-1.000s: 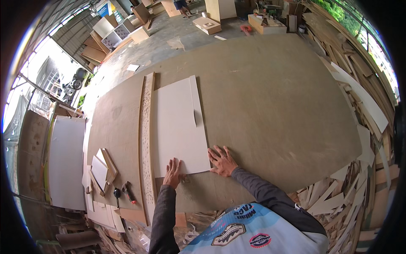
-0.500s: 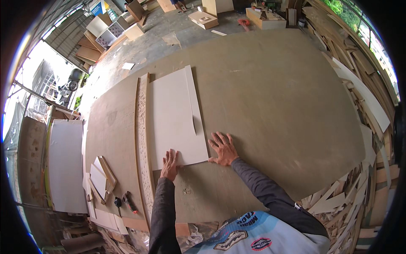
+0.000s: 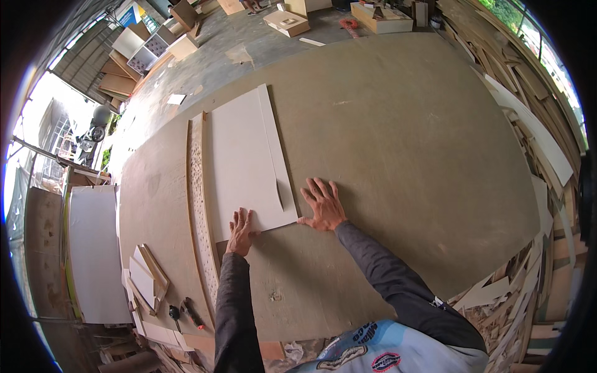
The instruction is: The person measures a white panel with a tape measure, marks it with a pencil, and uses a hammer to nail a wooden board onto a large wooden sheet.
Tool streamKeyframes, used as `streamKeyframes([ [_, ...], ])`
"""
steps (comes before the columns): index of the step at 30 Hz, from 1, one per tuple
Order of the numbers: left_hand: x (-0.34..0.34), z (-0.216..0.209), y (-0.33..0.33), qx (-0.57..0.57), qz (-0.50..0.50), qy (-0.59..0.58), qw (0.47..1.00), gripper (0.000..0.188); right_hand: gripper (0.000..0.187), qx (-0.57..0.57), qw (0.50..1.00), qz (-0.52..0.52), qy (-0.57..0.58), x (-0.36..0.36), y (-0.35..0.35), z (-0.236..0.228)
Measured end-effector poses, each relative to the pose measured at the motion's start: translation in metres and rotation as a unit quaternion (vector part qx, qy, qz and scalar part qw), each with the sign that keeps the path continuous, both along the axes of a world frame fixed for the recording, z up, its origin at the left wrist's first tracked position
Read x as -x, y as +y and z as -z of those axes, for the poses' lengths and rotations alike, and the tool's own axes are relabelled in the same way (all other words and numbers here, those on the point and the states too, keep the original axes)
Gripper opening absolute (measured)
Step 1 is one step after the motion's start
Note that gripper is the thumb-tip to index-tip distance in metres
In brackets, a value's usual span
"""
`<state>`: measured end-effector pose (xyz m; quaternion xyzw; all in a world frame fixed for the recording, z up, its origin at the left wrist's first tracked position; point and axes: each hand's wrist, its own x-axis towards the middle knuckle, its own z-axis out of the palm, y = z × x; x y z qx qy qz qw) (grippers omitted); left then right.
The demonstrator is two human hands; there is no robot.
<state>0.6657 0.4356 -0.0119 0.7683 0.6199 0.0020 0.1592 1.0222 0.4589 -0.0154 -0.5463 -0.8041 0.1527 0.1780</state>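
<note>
Left hand (image 3: 239,234), flat, fingers slightly apart, on the near edge of the white panel (image 3: 241,165), apparently steadying it; right hand (image 3: 323,208), fingers spread, gripping nothing, resting on the brown board (image 3: 404,137) beneath the panel, thumb by the panel's near right corner, perhaps bracing it; long wooden strip (image 3: 198,174) along the panel's left edge, seemingly a straight guide; offcuts (image 3: 143,283) nearer and left of the panel.

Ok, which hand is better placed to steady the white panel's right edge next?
Probably the right hand: its thumb is at the near right corner of the white panel, while the left hand lies farther left, at the near edge.
</note>
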Motion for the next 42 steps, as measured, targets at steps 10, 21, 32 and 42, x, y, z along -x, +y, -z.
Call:
streamKeyframes([
  [10, -0.001, -0.004, 0.041, 0.001, 0.004, 0.0, 1.0, 0.08, 0.095, 0.017, 1.0, 0.005, -0.006, -0.004, 0.04, -0.008],
  [21, -0.003, -0.004, 0.115, 0.003, 0.012, -0.003, 1.0, 0.074, 0.064, -0.058, 0.968, 0.244, -0.01, -0.023, 0.126, 0.027],
  [32, 0.019, -0.013, 0.219, 0.033, -0.001, -0.041, 0.999, 0.056, 0.056, -0.089, 0.992, 0.086, -0.023, -0.018, 0.152, 0.02],
  [42, -0.105, -0.033, 0.287, -0.065, -0.126, 0.092, 0.986, 0.087, 0.052, -0.181, 0.983, 0.011, -0.005, -0.015, 0.155, 0.018],
])
